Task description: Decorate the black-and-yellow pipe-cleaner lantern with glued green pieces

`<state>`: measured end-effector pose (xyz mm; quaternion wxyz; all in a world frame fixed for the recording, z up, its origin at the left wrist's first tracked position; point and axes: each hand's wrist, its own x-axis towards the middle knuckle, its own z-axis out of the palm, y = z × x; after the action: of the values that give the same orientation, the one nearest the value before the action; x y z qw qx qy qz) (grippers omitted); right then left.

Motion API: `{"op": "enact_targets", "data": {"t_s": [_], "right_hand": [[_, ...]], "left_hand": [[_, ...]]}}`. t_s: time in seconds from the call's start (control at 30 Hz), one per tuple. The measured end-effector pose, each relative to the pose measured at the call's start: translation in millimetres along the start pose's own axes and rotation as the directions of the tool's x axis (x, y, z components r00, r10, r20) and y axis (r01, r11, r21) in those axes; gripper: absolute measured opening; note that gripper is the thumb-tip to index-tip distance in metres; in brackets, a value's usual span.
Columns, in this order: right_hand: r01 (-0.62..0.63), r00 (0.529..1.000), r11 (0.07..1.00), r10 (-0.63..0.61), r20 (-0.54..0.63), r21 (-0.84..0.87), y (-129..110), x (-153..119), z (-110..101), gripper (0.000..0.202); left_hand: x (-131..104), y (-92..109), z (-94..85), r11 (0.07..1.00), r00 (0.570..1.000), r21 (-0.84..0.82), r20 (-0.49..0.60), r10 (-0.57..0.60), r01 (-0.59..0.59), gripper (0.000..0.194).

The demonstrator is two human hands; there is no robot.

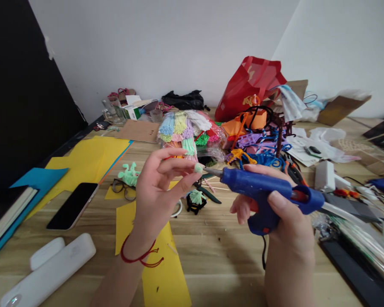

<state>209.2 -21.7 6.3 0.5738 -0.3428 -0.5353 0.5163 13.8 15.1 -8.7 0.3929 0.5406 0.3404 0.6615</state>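
Observation:
Between thumb and fingertips, my left hand (166,183) pinches a small pale green piece (198,168) above the middle of the table. My right hand (286,211) is wrapped round a blue glue gun (258,183), whose metal tip points left and is at or very close to the piece. A clear glue stick (342,213) sticks out of the gun's back. Below and beyond my hands lie a light green fuzzy figure (128,175) and another green fuzzy piece (197,197) on something black.
Yellow paper (166,264), a phone (73,206) and a white case (51,273) lie at the left. Bundled pipe cleaners (187,128) and a red bag (252,85) stand behind. Pliers (295,170) and wrapped sticks (361,243) are at the right.

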Motion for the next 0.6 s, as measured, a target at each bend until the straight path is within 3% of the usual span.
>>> {"op": "enact_targets", "data": {"t_s": [0.3, 0.47, 0.6], "right_hand": [[0.064, 0.998, 0.998, -0.064, 0.001, 0.002, 7.4, -0.6, -5.1, 0.030], [0.105, 0.994, 0.990, -0.107, -0.014, -0.094, 5.9, -2.6, -6.8, 0.029], [0.143, 0.987, 0.964, -0.155, -0.036, -0.224, 5.9, -5.6, -9.1, 0.029]], "left_hand": [[-3.0, 1.2, 2.2, 0.993, 0.993, 0.041, -0.048, 0.111, -0.109, 0.035], [-5.9, -7.5, -0.9, 0.913, 0.939, 0.259, -0.057, 0.339, -0.314, 0.042], [-9.0, -8.8, -1.2, 0.838, 0.905, 0.404, -0.054, 0.421, -0.366, 0.046]]}}
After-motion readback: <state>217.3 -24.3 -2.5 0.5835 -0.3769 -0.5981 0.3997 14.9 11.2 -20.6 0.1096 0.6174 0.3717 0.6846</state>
